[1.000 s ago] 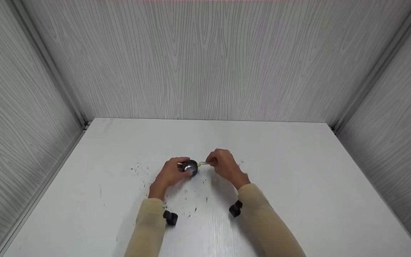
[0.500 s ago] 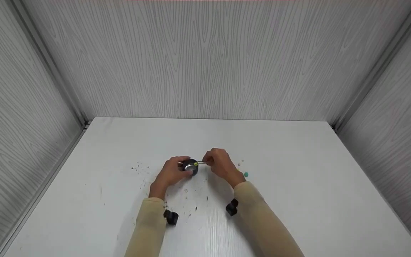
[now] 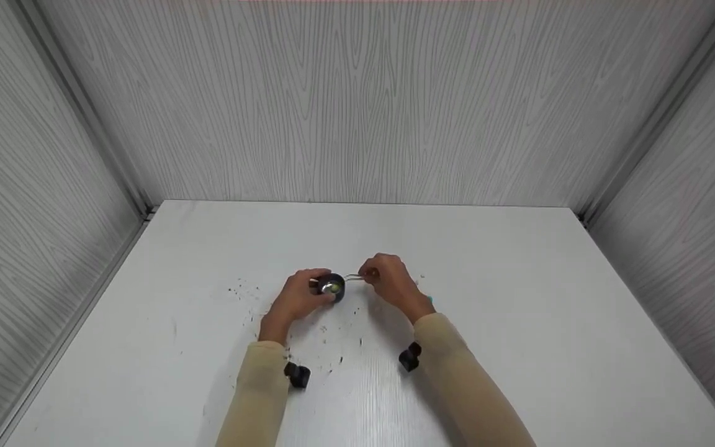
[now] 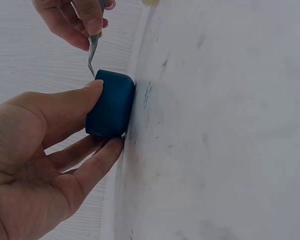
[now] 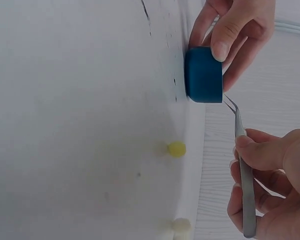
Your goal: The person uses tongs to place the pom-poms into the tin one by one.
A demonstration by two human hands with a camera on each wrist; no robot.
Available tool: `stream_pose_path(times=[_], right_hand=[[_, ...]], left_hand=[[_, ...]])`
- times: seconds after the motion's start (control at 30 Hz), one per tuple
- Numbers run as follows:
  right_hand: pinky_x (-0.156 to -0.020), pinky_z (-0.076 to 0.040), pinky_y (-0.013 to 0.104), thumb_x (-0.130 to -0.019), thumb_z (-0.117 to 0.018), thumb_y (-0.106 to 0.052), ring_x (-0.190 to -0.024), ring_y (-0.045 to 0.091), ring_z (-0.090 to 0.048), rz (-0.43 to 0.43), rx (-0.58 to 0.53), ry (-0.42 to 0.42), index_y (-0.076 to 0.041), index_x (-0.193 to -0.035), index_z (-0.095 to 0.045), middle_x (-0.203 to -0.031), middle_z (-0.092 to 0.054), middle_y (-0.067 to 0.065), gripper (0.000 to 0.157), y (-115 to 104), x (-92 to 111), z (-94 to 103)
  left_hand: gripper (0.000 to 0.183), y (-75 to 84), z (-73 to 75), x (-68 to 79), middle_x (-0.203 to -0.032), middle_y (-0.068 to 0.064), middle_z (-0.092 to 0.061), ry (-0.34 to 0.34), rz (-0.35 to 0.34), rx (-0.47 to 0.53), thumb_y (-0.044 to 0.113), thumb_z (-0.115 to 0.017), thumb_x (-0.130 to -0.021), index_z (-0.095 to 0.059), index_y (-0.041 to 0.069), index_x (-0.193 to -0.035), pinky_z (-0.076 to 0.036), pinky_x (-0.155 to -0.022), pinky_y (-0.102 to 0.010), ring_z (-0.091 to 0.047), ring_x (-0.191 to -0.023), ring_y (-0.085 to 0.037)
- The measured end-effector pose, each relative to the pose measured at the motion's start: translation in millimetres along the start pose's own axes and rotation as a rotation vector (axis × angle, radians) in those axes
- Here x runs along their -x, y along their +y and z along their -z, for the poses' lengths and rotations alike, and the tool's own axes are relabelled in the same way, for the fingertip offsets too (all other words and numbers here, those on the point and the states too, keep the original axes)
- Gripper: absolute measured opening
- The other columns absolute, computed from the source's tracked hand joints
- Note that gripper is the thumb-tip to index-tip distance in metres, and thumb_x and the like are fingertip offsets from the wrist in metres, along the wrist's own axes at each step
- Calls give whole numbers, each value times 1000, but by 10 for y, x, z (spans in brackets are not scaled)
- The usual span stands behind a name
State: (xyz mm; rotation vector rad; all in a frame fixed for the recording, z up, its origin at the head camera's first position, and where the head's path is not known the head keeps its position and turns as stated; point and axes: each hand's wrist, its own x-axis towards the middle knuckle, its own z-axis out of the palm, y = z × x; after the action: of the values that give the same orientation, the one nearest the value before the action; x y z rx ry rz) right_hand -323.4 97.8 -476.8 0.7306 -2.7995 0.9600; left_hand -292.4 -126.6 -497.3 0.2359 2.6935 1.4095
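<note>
My left hand (image 3: 295, 301) grips a small blue cup (image 4: 112, 105) between thumb and fingers, the cup's base on the white table. Its inside looks shiny and silvery in the head view, and a small yellow-green ball (image 3: 334, 288) lies in it. To the right, my right hand (image 3: 395, 285) pinches metal tweezers (image 5: 246, 190) with bent tips. Those tips stand slightly apart at the cup's rim, with nothing seen between them in the right wrist view. The wrist views show only the cup's outer wall, so the ball is hidden there.
On the table (image 3: 519, 372), a yellow ball (image 5: 177, 149) and a pale ball (image 5: 181, 225) lie by the right hand. A teal ball (image 3: 430, 299) peeks out beside the right wrist. Dark specks (image 3: 242, 288) dot the left side. Grey wood-grain panels (image 3: 357, 99) enclose the table's back and sides.
The tweezers carried the yellow-green ball left over the cup and let it go inside. Then the right hand drew back slightly rightward. The left hand kept its grip on the cup.
</note>
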Motion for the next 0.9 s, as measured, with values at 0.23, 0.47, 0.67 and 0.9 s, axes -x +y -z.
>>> stream_pose_path(times=[0.23,0.47,0.67,0.9], right_hand=[[-86,-60,42,-93,-70,5,-94,25,-69,-9,2,14,-2,-101,-80,-99,-75,13,15,76,77,165],[-83,-60,41,-91,-72,5,-91,25,-69,0,12,26,-2,-99,-81,-97,-75,13,13,212,200,395],[-81,-60,42,-92,-73,2,-90,26,-69,-4,24,13,-2,-100,-81,-97,-75,14,12,340,328,578],[-80,-58,41,-92,-72,3,-88,25,-68,-23,6,14,-1,-99,-81,-96,-74,14,12,477,408,675]], left_hand=[[56,-36,14,24,-145,-24,-59,-1,13,6,7,-75,-93,-57,2,-145,-49,-112,-51,-62,-130,-39],[56,-40,28,20,-142,-24,-60,-5,-18,21,6,-75,-93,-56,1,-145,-51,-110,-51,-63,-129,-40],[57,-20,12,4,-144,-24,-59,-14,-11,5,7,-75,-93,-56,2,-146,-50,-111,-51,-62,-130,-40],[56,-40,-7,-9,-145,-24,-58,-10,-10,16,7,-75,-93,-56,2,-146,-50,-111,-51,-62,-130,-40]])
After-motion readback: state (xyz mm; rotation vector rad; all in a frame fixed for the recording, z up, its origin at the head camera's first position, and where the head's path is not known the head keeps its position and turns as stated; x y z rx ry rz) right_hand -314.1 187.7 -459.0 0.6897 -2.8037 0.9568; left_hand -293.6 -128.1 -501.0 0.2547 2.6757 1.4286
